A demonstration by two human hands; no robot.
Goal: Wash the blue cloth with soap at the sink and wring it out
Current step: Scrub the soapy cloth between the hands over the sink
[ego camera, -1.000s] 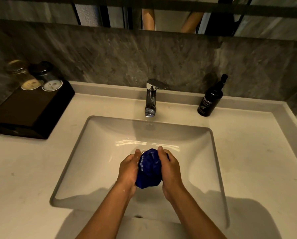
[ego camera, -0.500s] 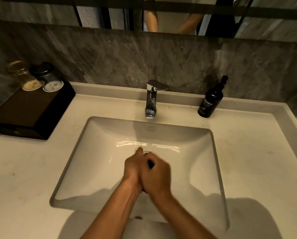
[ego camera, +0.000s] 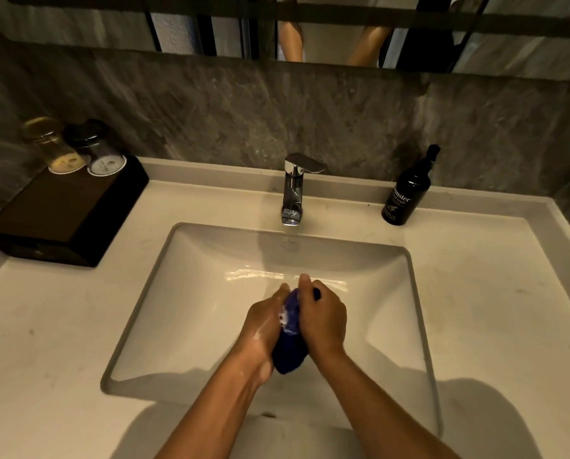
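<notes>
Countertop (ego camera: 495, 293) bottle (ego camera: 406, 190): "hand wash".

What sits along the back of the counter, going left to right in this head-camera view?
Dark tray holding two upside-down glasses → chrome tap → black hand-wash bottle.

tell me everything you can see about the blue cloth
The blue cloth is a deep blue fabric, bunched into a tight wad and mostly hidden. The left hand and right hand press it between them above the white sink basin. White soap foam sits on its upper part. Its lower end bulges out below the palms. It looks wet.
</notes>
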